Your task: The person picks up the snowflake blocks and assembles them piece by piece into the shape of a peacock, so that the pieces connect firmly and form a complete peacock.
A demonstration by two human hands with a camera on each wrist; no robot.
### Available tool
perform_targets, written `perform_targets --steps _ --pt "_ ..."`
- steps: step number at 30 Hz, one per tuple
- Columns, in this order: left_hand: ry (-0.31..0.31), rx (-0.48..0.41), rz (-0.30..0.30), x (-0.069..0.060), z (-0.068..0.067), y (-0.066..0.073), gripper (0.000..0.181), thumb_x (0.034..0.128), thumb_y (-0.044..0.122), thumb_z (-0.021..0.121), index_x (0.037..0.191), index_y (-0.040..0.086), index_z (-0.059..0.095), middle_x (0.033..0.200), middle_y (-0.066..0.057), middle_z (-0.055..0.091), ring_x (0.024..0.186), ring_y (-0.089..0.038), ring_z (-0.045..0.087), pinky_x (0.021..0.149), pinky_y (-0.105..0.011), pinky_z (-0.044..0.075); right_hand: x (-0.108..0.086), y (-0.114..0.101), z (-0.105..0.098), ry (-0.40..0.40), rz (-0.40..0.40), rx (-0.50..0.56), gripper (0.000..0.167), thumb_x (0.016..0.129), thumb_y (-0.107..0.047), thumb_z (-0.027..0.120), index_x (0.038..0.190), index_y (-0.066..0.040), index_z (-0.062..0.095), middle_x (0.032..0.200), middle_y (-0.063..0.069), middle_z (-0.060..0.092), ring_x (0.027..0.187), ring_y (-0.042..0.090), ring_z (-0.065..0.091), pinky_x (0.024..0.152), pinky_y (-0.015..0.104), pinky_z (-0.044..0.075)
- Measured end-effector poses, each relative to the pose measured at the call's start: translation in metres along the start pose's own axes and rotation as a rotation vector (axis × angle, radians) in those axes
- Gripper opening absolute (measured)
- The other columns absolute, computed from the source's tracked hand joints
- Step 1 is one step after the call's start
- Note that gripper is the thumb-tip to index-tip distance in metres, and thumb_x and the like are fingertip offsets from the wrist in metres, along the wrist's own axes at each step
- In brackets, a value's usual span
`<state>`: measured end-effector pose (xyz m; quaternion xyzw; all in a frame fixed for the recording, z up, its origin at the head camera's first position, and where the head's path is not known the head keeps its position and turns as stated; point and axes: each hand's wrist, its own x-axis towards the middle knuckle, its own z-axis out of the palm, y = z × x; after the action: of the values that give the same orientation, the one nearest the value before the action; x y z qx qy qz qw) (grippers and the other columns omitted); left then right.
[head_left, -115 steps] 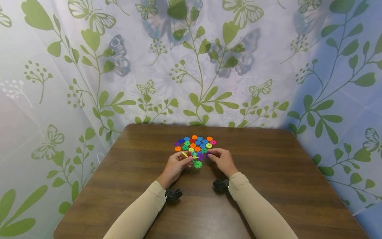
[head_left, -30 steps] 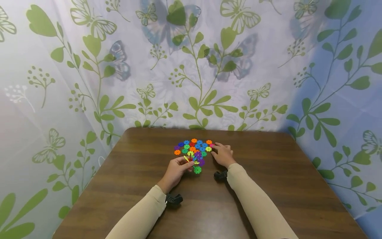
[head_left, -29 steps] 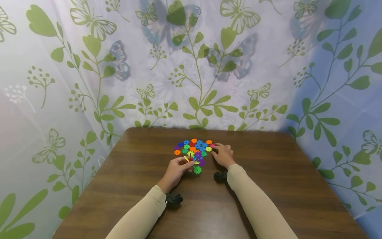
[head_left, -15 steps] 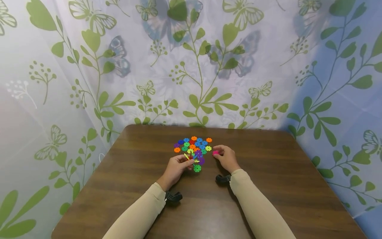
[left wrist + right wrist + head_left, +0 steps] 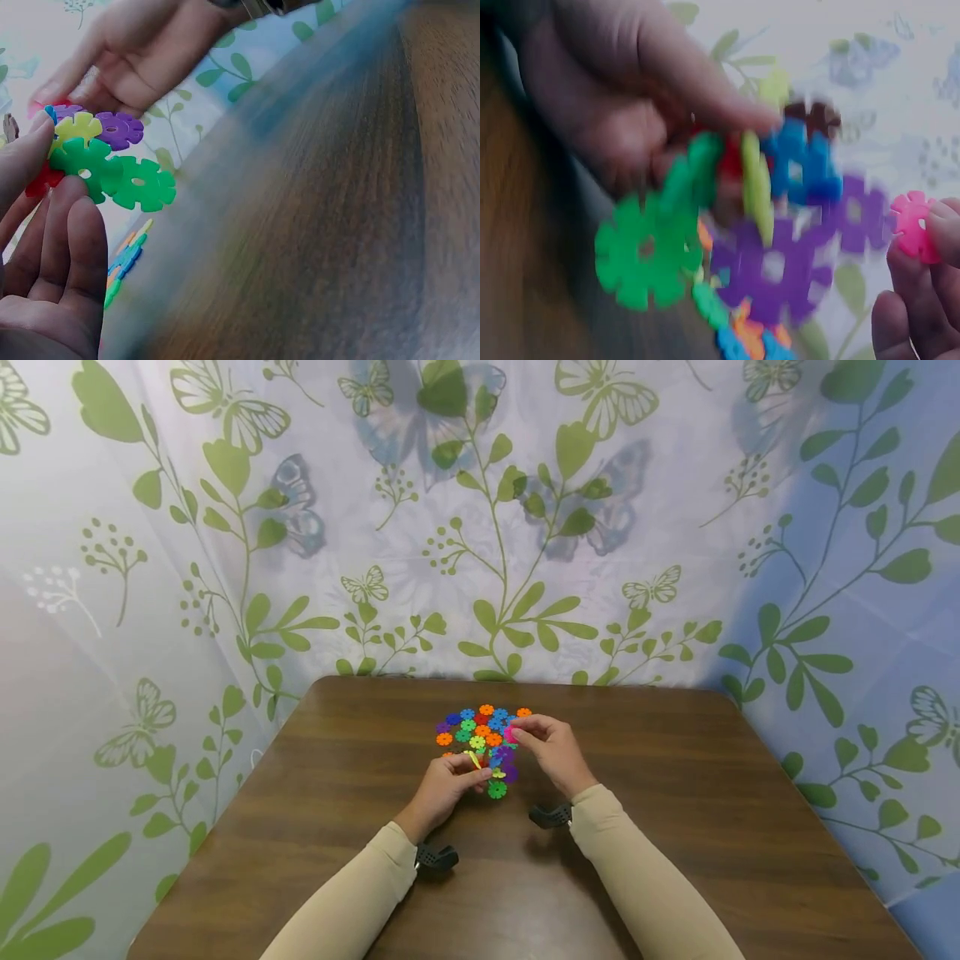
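1. Left hand (image 5: 441, 783): pinching, thumb against fingers, on the cluster of joined discs (image 5: 756, 195); cluster raised off the tabletop (image 5: 375, 735).
2. Right hand (image 5: 551, 747): pinching the pink disc (image 5: 910, 232) between thumb and forefinger, part of the notched rim exposed toward the left hand.
3. Cluster contents, by position at the left hand: yellow disc (image 5: 757, 184) by the thumb; red disc (image 5: 43, 181), partly covered; blue disc (image 5: 814, 187) and brown disc (image 5: 817, 116) past the thumb tip; outer green disc (image 5: 649, 270) at the end farthest from the right hand; near purple disc (image 5: 739, 266); far purple disc (image 5: 844, 229), closest to the right hand.
4. Loose discs (image 5: 482, 731): assorted colours, on the tabletop just beyond the left hand.
5. Pink rim to far purple rim: very close at the right hand's fingertips; touching or barely apart, not certain from the blurred right-wrist view.
6. Step in hand, as judged: fitting pink disc to far purple disc.
7. Method advised: turn pink crosswise to purple; match notch to notch; push straight, without rocking.
8. Precaution: shift left-hand support nearer the far purple disc before pressing; otherwise, likely twisting or loosening of earlier joints.
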<state>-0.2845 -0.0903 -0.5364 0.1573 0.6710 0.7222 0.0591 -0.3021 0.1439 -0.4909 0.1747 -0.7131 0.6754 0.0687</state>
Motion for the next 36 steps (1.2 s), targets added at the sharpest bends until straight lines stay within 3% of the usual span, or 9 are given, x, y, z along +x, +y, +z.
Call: perform_targets --steps 6,16,22,30,36 --pt "-0.023 0.049 0.010 0.000 -0.001 -0.001 0.018 0.0946 0.020 0.083 0.099 0.003 0.081 0.089 -0.014 0.074 0.076 -0.026 0.067 0.076 -0.036 0.061 -0.005 -0.017 0.015 -0.083 -0.054 -0.096 0.015 0.102 -0.015 0.073 0.114 -0.009 0.079 0.108 0.008 0.076 0.094 0.028 0.070 0.083 0.035 0.059" --pt "-0.050 0.076 0.041 0.001 0.000 -0.002 0.015 0.0949 0.016 0.083 0.100 0.002 0.081 0.087 -0.014 0.075 0.074 -0.026 0.067 0.074 -0.035 0.061 -0.008 -0.021 0.018 -0.148 -0.073 -0.154 0.012 0.102 -0.014 0.073 0.111 -0.013 0.081 0.101 0.006 0.075 0.082 0.034 0.064 0.069 0.032 0.056" --pt "-0.065 0.096 0.051 0.002 0.000 -0.003 0.015 0.0946 0.017 0.083 0.099 0.003 0.082 0.085 -0.013 0.076 0.073 -0.026 0.068 0.073 -0.035 0.061 -0.008 -0.019 0.017 -0.184 -0.077 -0.190 0.013 0.102 -0.014 0.073 0.112 -0.009 0.080 0.098 0.007 0.075 0.080 0.037 0.065 0.070 0.039 0.058" --pt "-0.105 0.108 0.047 -0.001 0.002 -0.001 0.015 0.0944 0.014 0.083 0.100 0.000 0.081 0.086 -0.012 0.076 0.073 -0.024 0.070 0.072 -0.036 0.062 -0.006 -0.021 0.014 -0.243 -0.113 -0.281 0.012 0.102 -0.008 0.072 0.108 -0.012 0.080 0.096 0.001 0.075 0.077 0.028 0.067 0.068 0.032 0.058" --pt "-0.095 0.084 0.033 -0.001 0.004 0.000 0.015 0.0938 0.011 0.083 0.098 -0.003 0.080 0.084 -0.013 0.075 0.072 -0.022 0.069 0.071 -0.033 0.061 -0.005 -0.021 0.013 -0.272 -0.151 -0.319 0.011 0.101 -0.006 0.072 0.109 -0.007 0.080 0.097 0.000 0.075 0.077 0.025 0.069 0.070 0.032 0.060"
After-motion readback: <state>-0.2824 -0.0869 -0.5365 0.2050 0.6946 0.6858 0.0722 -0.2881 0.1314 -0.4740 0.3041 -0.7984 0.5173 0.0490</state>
